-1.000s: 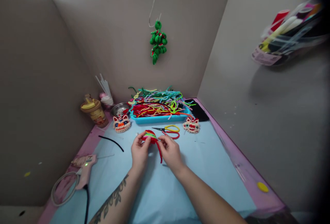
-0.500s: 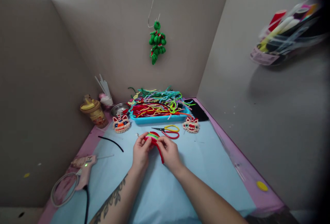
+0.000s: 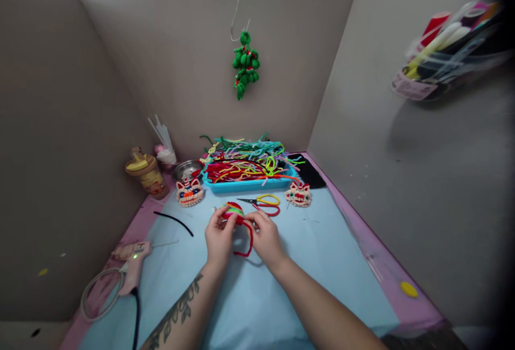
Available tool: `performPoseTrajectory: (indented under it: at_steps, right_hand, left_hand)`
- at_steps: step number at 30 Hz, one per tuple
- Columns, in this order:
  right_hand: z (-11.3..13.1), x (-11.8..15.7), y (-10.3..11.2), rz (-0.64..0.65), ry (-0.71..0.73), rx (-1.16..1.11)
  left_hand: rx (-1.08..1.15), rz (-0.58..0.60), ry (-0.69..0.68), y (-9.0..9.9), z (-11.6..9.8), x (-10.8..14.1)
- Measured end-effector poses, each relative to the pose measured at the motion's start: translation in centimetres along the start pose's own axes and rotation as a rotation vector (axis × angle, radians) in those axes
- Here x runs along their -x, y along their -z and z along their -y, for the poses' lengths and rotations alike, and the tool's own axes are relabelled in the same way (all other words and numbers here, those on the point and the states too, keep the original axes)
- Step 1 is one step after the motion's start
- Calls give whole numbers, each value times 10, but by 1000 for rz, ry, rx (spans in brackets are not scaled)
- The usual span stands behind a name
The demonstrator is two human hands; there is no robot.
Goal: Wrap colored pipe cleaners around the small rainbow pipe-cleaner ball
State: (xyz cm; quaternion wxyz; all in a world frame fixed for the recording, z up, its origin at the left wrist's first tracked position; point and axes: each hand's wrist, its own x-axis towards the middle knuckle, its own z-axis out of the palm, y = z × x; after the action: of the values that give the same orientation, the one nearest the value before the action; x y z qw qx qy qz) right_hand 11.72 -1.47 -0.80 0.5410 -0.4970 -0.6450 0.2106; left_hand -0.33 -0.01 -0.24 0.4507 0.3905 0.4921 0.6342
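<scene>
Between my hands is a small striped piece of pipe cleaners (image 3: 234, 210), with red, yellow and green bands. My left hand (image 3: 219, 234) is closed on its left side, thumb in front. At its right edge my right hand (image 3: 263, 234) pinches a red pipe cleaner (image 3: 250, 242), whose loose end hangs down and curls left above the blue sheet. Just beyond my right fingers lie scissors (image 3: 261, 203) with one yellow and one red handle loop. My fingers cover part of the striped piece.
A blue tray (image 3: 225, 188) heaped with colourful pipe cleaners stands at the back. Two lion-like faces (image 3: 190, 193) flank it. At left are a pink glue gun (image 3: 137, 267) with its cord, a black pipe cleaner (image 3: 175, 221), a metal bowl (image 3: 185, 170) and a brown cup (image 3: 149, 175).
The red pipe cleaner's loose end has swung out and now curls left below the hands. The striped piece has shifted slightly left and tilted with my left hand.
</scene>
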Motion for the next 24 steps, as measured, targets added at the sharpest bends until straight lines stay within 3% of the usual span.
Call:
performPoseTrajectory:
  at_steps: [4, 8, 17, 24]
  right_hand:
    - [-1, 0, -1, 48, 22, 106]
    - [-1, 0, -3, 56, -47, 109]
    - [5, 3, -9, -140, 1, 42]
    - [-3, 2, -9, -113, 33, 113]
  left_hand:
    - [13, 2, 2, -2, 0, 2]
    - [84, 46, 86, -3, 0, 0]
    - [279, 109, 279, -4, 2, 1]
    - [257, 21, 204, -2, 1, -2]
